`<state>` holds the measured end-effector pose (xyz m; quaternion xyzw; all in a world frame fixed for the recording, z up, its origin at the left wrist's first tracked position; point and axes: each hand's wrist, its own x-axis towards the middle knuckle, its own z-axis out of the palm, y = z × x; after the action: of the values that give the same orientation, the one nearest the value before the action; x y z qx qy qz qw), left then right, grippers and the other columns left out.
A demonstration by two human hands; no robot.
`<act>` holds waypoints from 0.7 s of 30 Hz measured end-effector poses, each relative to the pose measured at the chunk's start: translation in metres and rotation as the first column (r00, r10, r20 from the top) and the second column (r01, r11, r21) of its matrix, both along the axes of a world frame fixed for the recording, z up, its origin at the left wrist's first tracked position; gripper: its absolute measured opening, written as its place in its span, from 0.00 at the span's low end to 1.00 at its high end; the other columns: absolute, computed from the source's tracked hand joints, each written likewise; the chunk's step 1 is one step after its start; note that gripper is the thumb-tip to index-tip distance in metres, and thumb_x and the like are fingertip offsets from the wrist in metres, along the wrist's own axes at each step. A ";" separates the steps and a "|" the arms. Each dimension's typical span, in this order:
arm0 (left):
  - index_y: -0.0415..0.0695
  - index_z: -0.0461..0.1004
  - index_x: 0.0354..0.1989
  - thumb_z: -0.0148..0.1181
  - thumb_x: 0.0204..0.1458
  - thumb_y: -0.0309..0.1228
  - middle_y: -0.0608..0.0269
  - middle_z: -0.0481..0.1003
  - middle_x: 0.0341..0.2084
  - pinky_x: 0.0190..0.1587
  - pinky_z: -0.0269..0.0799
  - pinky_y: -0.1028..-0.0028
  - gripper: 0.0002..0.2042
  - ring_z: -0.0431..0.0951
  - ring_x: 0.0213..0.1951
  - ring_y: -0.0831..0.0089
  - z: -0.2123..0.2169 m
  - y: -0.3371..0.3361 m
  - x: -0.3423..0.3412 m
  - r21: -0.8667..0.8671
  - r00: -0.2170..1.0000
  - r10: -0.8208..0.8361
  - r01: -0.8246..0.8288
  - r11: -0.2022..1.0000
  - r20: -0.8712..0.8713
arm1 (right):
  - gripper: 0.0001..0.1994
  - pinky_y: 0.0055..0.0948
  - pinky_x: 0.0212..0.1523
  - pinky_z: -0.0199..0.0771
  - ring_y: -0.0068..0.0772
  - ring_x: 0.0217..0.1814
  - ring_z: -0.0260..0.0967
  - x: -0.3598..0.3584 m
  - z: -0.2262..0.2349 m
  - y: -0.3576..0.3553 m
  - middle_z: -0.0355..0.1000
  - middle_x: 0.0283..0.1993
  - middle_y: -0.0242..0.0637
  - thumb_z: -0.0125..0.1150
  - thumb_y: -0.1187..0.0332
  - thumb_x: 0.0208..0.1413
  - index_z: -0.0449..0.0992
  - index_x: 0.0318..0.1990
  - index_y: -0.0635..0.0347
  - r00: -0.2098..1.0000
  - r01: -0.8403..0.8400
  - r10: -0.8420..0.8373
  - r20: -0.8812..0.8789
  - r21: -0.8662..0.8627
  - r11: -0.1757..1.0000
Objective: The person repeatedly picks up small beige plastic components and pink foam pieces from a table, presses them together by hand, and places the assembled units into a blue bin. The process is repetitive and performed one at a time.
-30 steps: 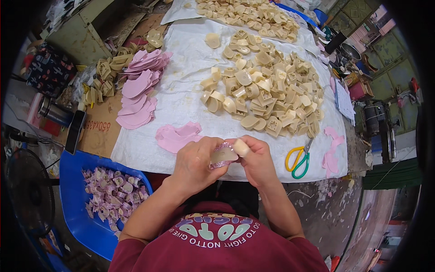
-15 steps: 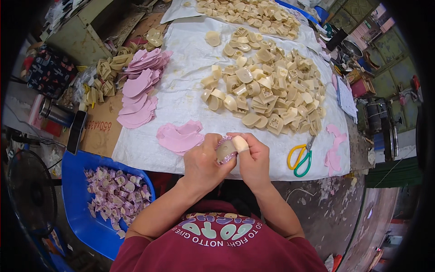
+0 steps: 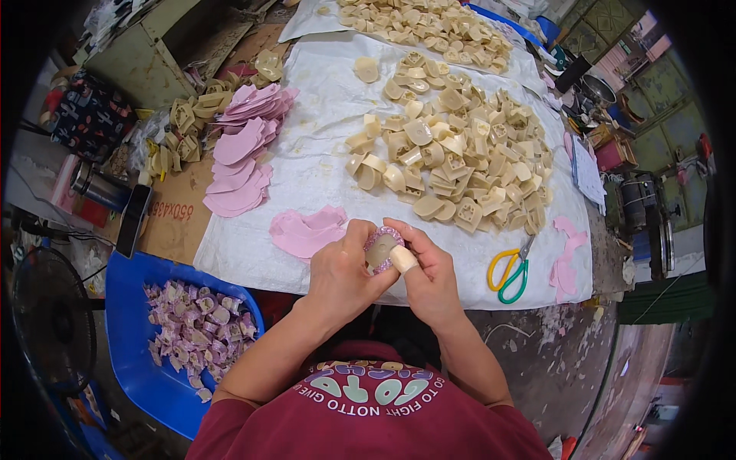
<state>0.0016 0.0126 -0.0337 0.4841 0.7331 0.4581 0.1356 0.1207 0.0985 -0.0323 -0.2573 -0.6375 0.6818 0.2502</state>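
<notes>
Sitting at the near edge of the table, a person in a red shirt (image 3: 368, 414) works with both hands raised just over the white sheet (image 3: 322, 153). Left hand (image 3: 341, 272) and right hand (image 3: 429, 280) meet around one small block (image 3: 381, 247), cream with a pink wrap showing at its rim; both are closed on it, fingers curled behind, thumbs pressed on top. Right thumb carries a pale tape band. Block sits between the two hands, above the sheet's front edge, not resting on it. Just left of the hands, a few pink cutouts (image 3: 307, 230) lie flat on the sheet. To the right, yellow-and-green scissors (image 3: 510, 272) lie near the sheet's edge, with more pink scraps (image 3: 566, 261) beyond them. Down at the person's left, off the table, a blue tub (image 3: 146, 368) holds wrapped pinkish pieces (image 3: 203, 326). Farther out, mid-sheet, a wide heap of bare cream blocks (image 3: 452, 161). Left of that, a fanned stack of pink sheets (image 3: 241, 149), partly on cardboard (image 3: 176, 218), with more cream pieces (image 3: 184, 126) past it. At the far end, a second heap (image 3: 418, 23) of cream blocks.
</notes>
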 end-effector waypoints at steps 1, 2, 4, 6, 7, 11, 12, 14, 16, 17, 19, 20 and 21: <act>0.38 0.68 0.39 0.70 0.42 0.28 0.58 0.75 0.26 0.30 0.72 0.75 0.18 0.77 0.27 0.73 0.003 -0.002 -0.003 -0.028 0.998 -0.052 0.053 0.998 0.030 | 0.17 0.24 0.51 0.67 0.23 0.49 0.67 0.002 0.001 0.003 0.71 0.50 0.38 0.46 0.80 0.57 0.71 0.54 0.66 0.999 -0.032 0.030 0.025 0.101 0.994; 0.37 0.68 0.41 0.68 0.44 0.26 0.58 0.76 0.28 0.33 0.72 0.75 0.17 0.77 0.29 0.74 0.001 -0.004 -0.009 0.026 0.980 -0.125 0.122 0.992 0.152 | 0.17 0.24 0.51 0.67 0.24 0.49 0.68 0.005 0.002 0.007 0.71 0.50 0.38 0.46 0.80 0.57 0.71 0.54 0.67 0.997 -0.066 0.056 0.054 0.201 0.977; 0.36 0.69 0.44 0.64 0.48 0.23 0.60 0.76 0.31 0.38 0.72 0.75 0.15 0.77 0.34 0.75 -0.002 -0.009 -0.021 0.155 0.886 -0.271 0.229 0.961 0.377 | 0.17 0.25 0.51 0.68 0.26 0.48 0.69 0.005 0.002 0.008 0.72 0.50 0.38 0.46 0.81 0.56 0.72 0.53 0.67 0.997 -0.056 0.037 0.060 0.349 0.936; 0.35 0.69 0.46 0.61 0.50 0.21 0.61 0.76 0.33 0.40 0.72 0.75 0.14 0.76 0.35 0.77 -0.001 -0.007 -0.019 0.234 0.849 -0.240 0.142 0.962 0.471 | 0.15 0.25 0.50 0.69 0.28 0.47 0.71 0.003 -0.002 0.007 0.73 0.48 0.38 0.48 0.80 0.56 0.73 0.51 0.67 0.999 0.045 -0.049 -0.003 0.448 0.893; 0.35 0.70 0.47 0.60 0.52 0.20 0.62 0.76 0.33 0.42 0.72 0.76 0.14 0.76 0.36 0.77 0.000 -0.006 -0.017 0.271 0.826 -0.228 0.095 0.958 0.516 | 0.13 0.25 0.48 0.71 0.28 0.45 0.72 0.005 -0.004 0.007 0.74 0.46 0.37 0.50 0.77 0.57 0.73 0.49 0.67 0.999 0.044 -0.052 0.012 0.378 0.925; 0.35 0.71 0.48 0.61 0.51 0.22 0.61 0.74 0.33 0.39 0.71 0.76 0.16 0.75 0.34 0.77 -0.002 -0.007 -0.008 0.295 0.861 -0.150 0.000 0.956 0.486 | 0.13 0.24 0.38 0.75 0.27 0.36 0.74 0.011 -0.007 0.001 0.76 0.37 0.37 0.52 0.65 0.62 0.76 0.45 0.66 0.998 -0.056 0.061 0.026 -0.178 0.982; 0.36 0.71 0.50 0.60 0.52 0.22 0.61 0.75 0.36 0.42 0.71 0.76 0.16 0.75 0.37 0.77 -0.002 -0.010 -0.007 0.272 0.914 -0.157 0.053 0.961 0.374 | 0.15 0.24 0.36 0.75 0.26 0.33 0.74 0.011 -0.008 -0.002 0.77 0.35 0.36 0.53 0.61 0.63 0.76 0.44 0.66 0.994 -0.103 0.111 0.001 -0.377 0.921; 0.36 0.71 0.50 0.59 0.53 0.21 0.62 0.74 0.36 0.42 0.71 0.76 0.15 0.75 0.37 0.77 -0.004 -0.009 -0.003 0.259 0.951 -0.155 0.084 0.962 0.267 | 0.20 0.23 0.30 0.76 0.25 0.30 0.74 0.007 -0.017 -0.003 0.76 0.32 0.38 0.50 0.56 0.64 0.76 0.42 0.68 0.997 -0.064 0.038 -0.074 -0.384 0.921; 0.36 0.73 0.48 0.59 0.52 0.21 0.65 0.73 0.31 0.37 0.71 0.77 0.14 0.74 0.33 0.80 -0.005 -0.006 -0.001 0.287 0.954 -0.117 0.034 0.957 0.278 | 0.20 0.23 0.30 0.76 0.25 0.31 0.74 0.004 -0.023 -0.002 0.76 0.33 0.38 0.50 0.56 0.65 0.76 0.41 0.68 0.993 -0.081 0.036 -0.112 -0.430 0.899; 0.36 0.73 0.48 0.59 0.52 0.21 0.65 0.73 0.31 0.39 0.71 0.76 0.14 0.74 0.34 0.79 -0.006 -0.005 -0.002 0.306 0.919 -0.145 0.028 0.952 0.367 | 0.20 0.23 0.29 0.76 0.25 0.31 0.74 0.002 -0.022 -0.003 0.76 0.32 0.38 0.49 0.56 0.65 0.77 0.40 0.68 0.994 -0.069 0.024 -0.108 -0.431 0.900; 0.36 0.73 0.48 0.59 0.53 0.20 0.64 0.73 0.31 0.42 0.72 0.75 0.14 0.75 0.36 0.77 -0.006 -0.005 -0.005 0.340 0.824 -0.202 0.012 0.940 0.530 | 0.20 0.23 0.28 0.76 0.25 0.30 0.74 -0.003 -0.017 -0.007 0.76 0.31 0.37 0.49 0.56 0.65 0.77 0.39 0.67 0.995 -0.044 0.000 -0.101 -0.434 0.900; 0.36 0.73 0.48 0.58 0.53 0.20 0.63 0.74 0.33 0.44 0.72 0.75 0.14 0.75 0.37 0.76 -0.005 -0.006 -0.008 0.328 0.796 -0.221 0.030 0.944 0.563 | 0.20 0.23 0.28 0.75 0.25 0.30 0.74 -0.004 -0.015 -0.008 0.76 0.30 0.37 0.49 0.56 0.65 0.77 0.38 0.68 0.996 -0.012 -0.025 -0.084 -0.403 0.915; 0.36 0.74 0.48 0.58 0.53 0.19 0.62 0.74 0.35 0.46 0.72 0.74 0.13 0.76 0.39 0.75 -0.003 -0.007 -0.010 0.321 0.765 -0.243 0.051 0.946 0.596 | 0.19 0.23 0.28 0.75 0.24 0.29 0.73 -0.004 -0.014 -0.009 0.75 0.29 0.36 0.50 0.57 0.65 0.77 0.38 0.68 0.996 0.024 -0.052 -0.068 -0.368 0.929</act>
<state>-0.0089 0.0055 -0.0370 0.3742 0.5309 0.6817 0.3367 0.1169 0.0896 -0.0461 -0.2857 -0.4837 0.7932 0.2350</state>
